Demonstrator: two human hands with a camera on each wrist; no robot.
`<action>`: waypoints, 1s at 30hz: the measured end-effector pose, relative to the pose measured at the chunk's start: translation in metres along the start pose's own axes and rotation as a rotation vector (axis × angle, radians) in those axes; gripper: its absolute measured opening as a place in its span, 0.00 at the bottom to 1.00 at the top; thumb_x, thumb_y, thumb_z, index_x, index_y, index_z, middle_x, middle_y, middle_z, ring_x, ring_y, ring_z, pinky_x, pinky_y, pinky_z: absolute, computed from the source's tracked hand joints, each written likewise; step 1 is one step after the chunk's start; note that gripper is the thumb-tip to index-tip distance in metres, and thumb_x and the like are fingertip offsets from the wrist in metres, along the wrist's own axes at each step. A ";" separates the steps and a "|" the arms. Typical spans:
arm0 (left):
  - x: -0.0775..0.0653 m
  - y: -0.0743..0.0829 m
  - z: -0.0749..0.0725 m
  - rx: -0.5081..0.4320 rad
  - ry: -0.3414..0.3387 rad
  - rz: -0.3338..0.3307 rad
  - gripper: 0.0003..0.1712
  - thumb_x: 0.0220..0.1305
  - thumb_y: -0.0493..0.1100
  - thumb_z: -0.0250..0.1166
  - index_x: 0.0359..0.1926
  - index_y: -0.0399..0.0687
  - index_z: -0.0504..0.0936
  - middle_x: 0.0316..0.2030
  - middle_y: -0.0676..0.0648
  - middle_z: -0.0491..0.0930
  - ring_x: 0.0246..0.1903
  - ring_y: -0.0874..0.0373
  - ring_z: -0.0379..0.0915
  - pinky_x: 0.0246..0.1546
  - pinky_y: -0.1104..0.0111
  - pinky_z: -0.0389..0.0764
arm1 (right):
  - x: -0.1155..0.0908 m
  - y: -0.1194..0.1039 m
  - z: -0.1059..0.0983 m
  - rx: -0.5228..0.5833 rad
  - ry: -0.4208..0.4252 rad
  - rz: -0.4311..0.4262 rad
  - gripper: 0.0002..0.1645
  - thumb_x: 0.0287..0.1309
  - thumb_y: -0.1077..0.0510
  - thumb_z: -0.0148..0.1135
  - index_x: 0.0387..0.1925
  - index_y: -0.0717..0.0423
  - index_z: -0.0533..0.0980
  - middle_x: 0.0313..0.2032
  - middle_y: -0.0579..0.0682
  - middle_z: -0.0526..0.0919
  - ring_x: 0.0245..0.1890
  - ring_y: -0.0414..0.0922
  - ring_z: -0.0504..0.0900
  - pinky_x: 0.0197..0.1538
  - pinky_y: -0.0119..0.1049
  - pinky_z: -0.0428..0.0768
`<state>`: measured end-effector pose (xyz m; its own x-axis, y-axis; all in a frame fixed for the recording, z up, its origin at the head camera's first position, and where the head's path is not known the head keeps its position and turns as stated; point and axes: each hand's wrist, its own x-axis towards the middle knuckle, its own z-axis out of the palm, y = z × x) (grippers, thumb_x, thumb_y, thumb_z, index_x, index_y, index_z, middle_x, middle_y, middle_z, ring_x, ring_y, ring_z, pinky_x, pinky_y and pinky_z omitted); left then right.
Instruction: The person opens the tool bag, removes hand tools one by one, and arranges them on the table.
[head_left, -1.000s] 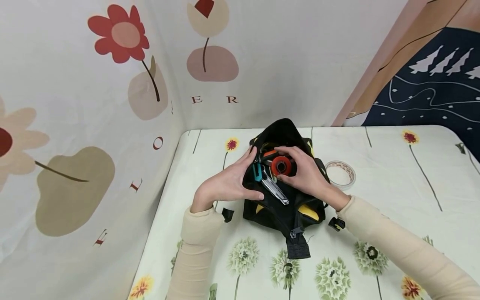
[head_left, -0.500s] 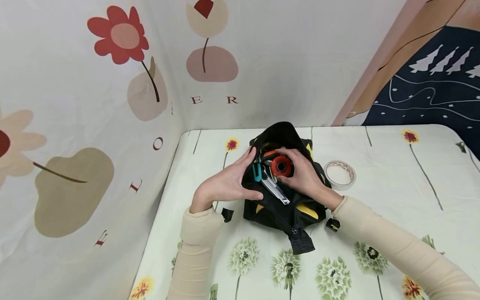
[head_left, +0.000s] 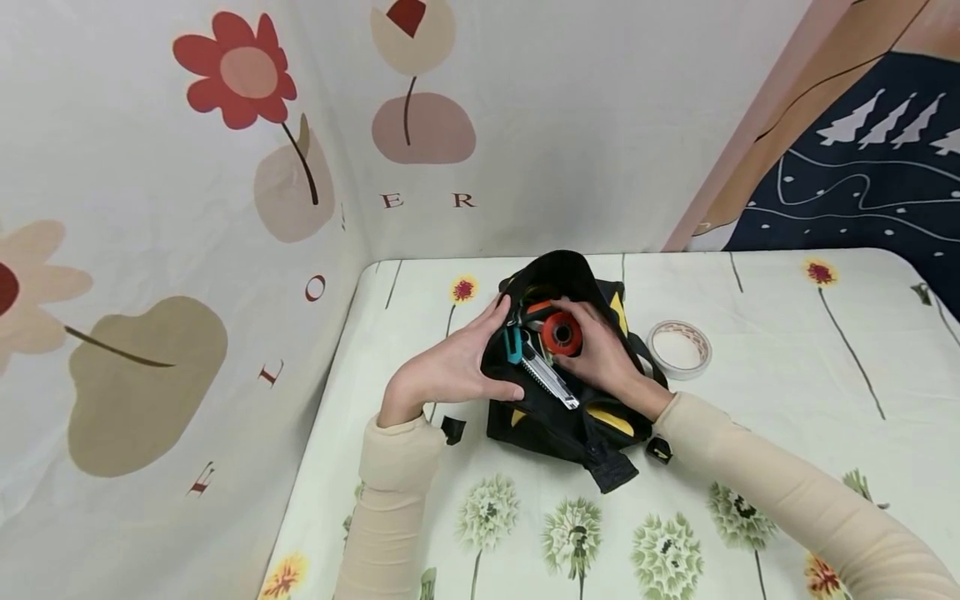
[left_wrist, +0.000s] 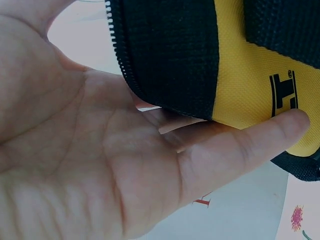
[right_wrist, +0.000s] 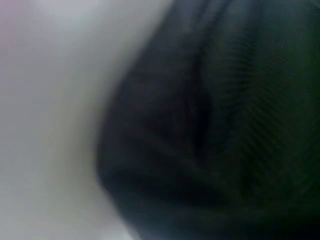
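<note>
A black and yellow zippered tool bag (head_left: 534, 435) stands unzipped on the table. My left hand (head_left: 455, 364) spans the bag's left side, its thumb at the front edge of the opening. In the left wrist view, its straight fingers (left_wrist: 240, 150) lie along the yellow panel. My right hand (head_left: 602, 352) reaches into the opening and pinches a red roll (head_left: 562, 333) with a dark core between thumb and fingers. A snap-off utility knife (head_left: 551, 379) with a teal end leans out over the front edge. Black fabric fills the blurred right wrist view.
A clear tape roll (head_left: 679, 350) lies on the table right of the bag. Inside the bag is an orange-red item (head_left: 538, 307) behind the red roll. Black buckles (head_left: 453, 429) lie either side of the bag. Patterned cloth walls (head_left: 570, 200) rise behind and at left.
My right hand and forearm have shifted slightly left, with the red roll still in hand. The bag's back flap has sunk lower, and its front strap has swung right and up.
</note>
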<state>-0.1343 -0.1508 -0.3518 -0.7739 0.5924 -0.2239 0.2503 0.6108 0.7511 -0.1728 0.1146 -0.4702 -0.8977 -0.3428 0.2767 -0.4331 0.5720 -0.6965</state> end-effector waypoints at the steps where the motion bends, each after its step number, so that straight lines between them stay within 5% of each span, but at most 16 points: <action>1: 0.000 0.000 0.000 0.006 -0.002 0.001 0.72 0.67 0.50 0.79 0.91 0.45 0.34 0.90 0.44 0.29 0.89 0.46 0.30 0.86 0.47 0.48 | 0.000 0.001 0.001 0.003 -0.001 0.001 0.54 0.53 0.72 0.83 0.79 0.62 0.69 0.72 0.69 0.74 0.66 0.66 0.78 0.66 0.66 0.78; 30: -0.001 -0.003 -0.001 0.014 -0.005 0.019 0.72 0.67 0.50 0.79 0.91 0.42 0.35 0.90 0.43 0.30 0.89 0.46 0.29 0.86 0.47 0.47 | 0.004 0.017 0.006 0.060 -0.061 0.013 0.55 0.54 0.79 0.76 0.81 0.65 0.64 0.76 0.74 0.68 0.74 0.71 0.70 0.71 0.68 0.74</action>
<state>-0.1351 -0.1538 -0.3530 -0.7658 0.6067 -0.2132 0.2727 0.6066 0.7468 -0.1833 0.1191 -0.4849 -0.8959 -0.3813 0.2280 -0.4142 0.5314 -0.7390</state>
